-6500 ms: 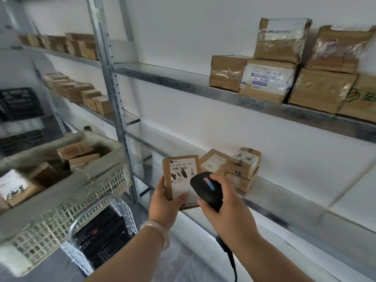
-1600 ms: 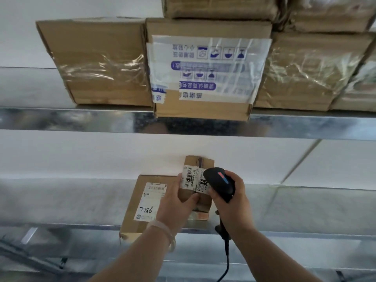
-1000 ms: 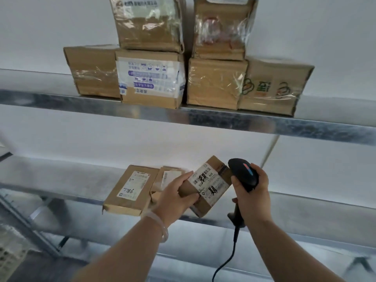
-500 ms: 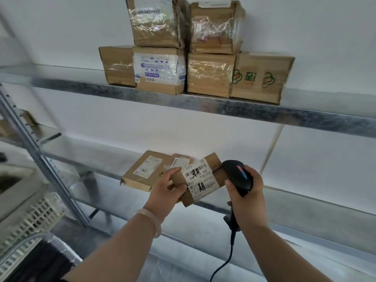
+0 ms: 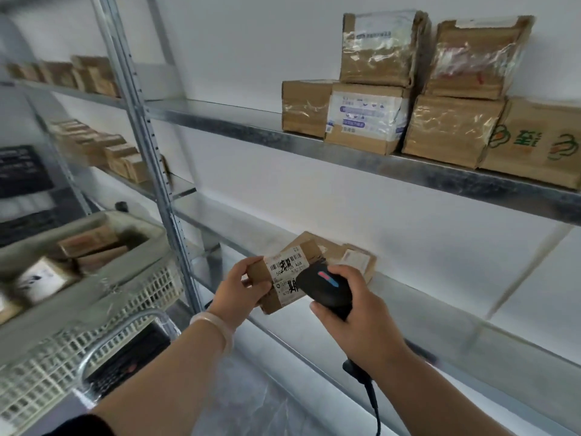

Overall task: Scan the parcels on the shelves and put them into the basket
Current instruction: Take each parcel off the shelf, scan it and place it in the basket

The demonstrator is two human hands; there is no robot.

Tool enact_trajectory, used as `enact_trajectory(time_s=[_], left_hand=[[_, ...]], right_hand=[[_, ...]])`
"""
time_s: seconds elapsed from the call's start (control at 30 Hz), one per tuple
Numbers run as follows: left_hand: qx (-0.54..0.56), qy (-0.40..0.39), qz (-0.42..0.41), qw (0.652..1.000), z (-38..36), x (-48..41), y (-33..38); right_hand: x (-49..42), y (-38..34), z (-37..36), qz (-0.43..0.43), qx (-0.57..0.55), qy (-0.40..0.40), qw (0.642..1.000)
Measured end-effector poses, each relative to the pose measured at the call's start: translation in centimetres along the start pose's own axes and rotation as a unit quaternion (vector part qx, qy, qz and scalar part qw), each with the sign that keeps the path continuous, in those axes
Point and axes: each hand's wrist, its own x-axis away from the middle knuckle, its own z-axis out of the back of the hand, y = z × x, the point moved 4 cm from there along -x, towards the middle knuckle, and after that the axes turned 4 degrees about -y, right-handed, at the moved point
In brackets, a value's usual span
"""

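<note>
- My left hand point(image 5: 243, 286) grips a small parcel point(image 5: 283, 275), label up, in front of the lower shelf point(image 5: 440, 313).
- My right hand point(image 5: 358, 322) clasps the black scanner point(image 5: 325, 286) just beside the label.
- The basket point(image 5: 103, 297), holding parcels, sits left.

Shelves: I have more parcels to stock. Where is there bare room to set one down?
Upper shelf: bare between the post and the stacked boxes. Lower shelf: bare right of the two lying parcels, and left of them up to the post. Crowded: the upper shelf's right end, boxes two high, and the basket, already holding parcels.
</note>
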Motion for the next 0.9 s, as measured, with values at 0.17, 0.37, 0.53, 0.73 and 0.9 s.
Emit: enact_trajectory(time_s=[0.17,0.37,0.53,0.73,0.9], left_hand=[[-0.005,0.054,0.013,0.998,6.9,0.7,-1.2],[0.007,0.093,0.026,0.995,14.0,1.2,-2.6],[0.0,0.108,0.028,0.994,18.6,1.0,-3.2],[-0.004,0.115,0.044,0.992,23.2,0.3,-4.3],[-0.008,0.123,0.05,0.991,27.0,-0.3,-4.8]], right_hand=[[-1.4,-4.3,-4.8,0.035,0.018,-0.056,0.998],[-2.5,-9.4,-9.1,0.065,0.051,-0.099,0.992],[-3.3,-12.6,-11.7,0.071,0.052,-0.121,0.989],[-4.3,-16.0,-14.7,0.078,0.069,-0.11,0.988],[-5.3,-18.5,-17.4,0.081,0.071,-0.125,0.986]])
